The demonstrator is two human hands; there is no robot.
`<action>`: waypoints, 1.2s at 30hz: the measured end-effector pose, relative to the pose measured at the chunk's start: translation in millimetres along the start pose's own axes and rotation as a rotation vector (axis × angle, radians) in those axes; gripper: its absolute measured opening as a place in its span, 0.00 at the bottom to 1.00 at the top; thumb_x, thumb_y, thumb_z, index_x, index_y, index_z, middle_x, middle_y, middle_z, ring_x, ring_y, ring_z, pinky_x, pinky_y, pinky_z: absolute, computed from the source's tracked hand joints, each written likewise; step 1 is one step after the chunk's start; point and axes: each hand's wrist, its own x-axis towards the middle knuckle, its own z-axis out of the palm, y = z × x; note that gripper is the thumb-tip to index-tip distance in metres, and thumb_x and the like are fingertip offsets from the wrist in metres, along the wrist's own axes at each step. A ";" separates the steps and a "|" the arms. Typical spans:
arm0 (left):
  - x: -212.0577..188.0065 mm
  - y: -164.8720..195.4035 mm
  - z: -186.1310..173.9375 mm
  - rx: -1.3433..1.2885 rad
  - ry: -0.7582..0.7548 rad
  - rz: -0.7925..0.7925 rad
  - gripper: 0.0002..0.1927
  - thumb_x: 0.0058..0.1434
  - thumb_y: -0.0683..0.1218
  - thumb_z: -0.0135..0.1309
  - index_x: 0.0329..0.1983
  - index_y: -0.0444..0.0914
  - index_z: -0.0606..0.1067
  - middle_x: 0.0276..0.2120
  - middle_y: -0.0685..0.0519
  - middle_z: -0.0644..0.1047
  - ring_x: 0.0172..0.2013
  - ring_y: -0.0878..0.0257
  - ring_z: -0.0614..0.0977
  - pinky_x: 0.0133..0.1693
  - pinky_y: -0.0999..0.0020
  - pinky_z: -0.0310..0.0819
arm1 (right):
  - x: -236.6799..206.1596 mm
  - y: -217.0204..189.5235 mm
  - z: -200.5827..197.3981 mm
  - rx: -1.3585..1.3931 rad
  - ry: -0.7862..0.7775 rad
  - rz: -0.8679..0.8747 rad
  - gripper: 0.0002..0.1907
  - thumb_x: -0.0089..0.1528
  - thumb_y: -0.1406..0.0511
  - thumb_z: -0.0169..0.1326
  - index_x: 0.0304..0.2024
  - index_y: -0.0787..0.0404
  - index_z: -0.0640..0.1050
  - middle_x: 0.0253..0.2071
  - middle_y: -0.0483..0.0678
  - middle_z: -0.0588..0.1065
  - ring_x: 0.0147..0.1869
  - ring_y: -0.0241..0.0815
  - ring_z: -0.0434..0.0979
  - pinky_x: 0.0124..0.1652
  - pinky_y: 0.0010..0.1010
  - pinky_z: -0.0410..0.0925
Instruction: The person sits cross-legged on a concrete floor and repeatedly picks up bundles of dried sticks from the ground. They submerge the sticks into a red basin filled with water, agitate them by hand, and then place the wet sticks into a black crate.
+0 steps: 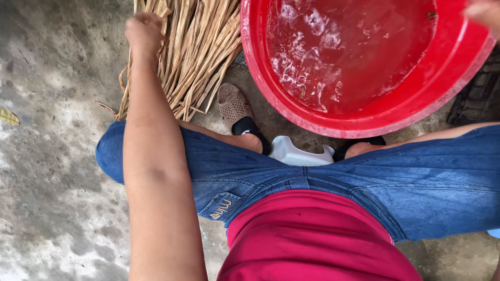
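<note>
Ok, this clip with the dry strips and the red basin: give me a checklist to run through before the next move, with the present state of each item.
1. Left hand on the dry strips: ok, it rests closed on the bundle's left side.
2. Grip actually closed around strips: cannot tell, fingers face away from the camera.
3. Right hand free: cannot tell, only a part shows at the basin's upper right rim.
4. Red basin has water: ok, filled and rippling.
5. Bundle beside the basin: ok, it lies on the concrete floor just left of it.
6. Seat steady: cannot tell, only a bit of the white stool shows.
</note>
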 end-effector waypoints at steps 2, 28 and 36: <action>-11.3 -18.5 12.0 0.421 -0.227 0.003 0.09 0.67 0.43 0.48 0.41 0.43 0.80 0.32 0.52 0.83 0.21 0.73 0.77 0.23 0.76 0.68 | 18.2 -10.9 -0.2 -0.045 -0.160 -0.082 0.20 0.70 0.64 0.62 0.60 0.68 0.75 0.44 0.65 0.77 0.49 0.56 0.80 0.47 0.46 0.75; -68.3 -65.0 173.8 1.218 -0.509 0.085 0.18 0.70 0.51 0.53 0.59 0.41 0.71 0.57 0.44 0.74 0.53 0.53 0.78 0.47 0.58 0.79 | 6.1 -55.4 -19.5 -0.594 -0.509 0.086 0.29 0.66 0.50 0.53 0.69 0.47 0.73 0.52 0.47 0.82 0.48 0.41 0.85 0.47 0.40 0.78; -30.7 -26.4 108.3 0.143 -0.423 -0.064 0.16 0.70 0.46 0.52 0.55 0.31 0.74 0.37 0.43 0.84 0.38 0.58 0.88 0.39 0.65 0.82 | 21.9 -92.9 -20.6 -0.530 -0.442 0.050 0.30 0.65 0.49 0.53 0.69 0.45 0.74 0.51 0.45 0.82 0.46 0.42 0.85 0.49 0.41 0.77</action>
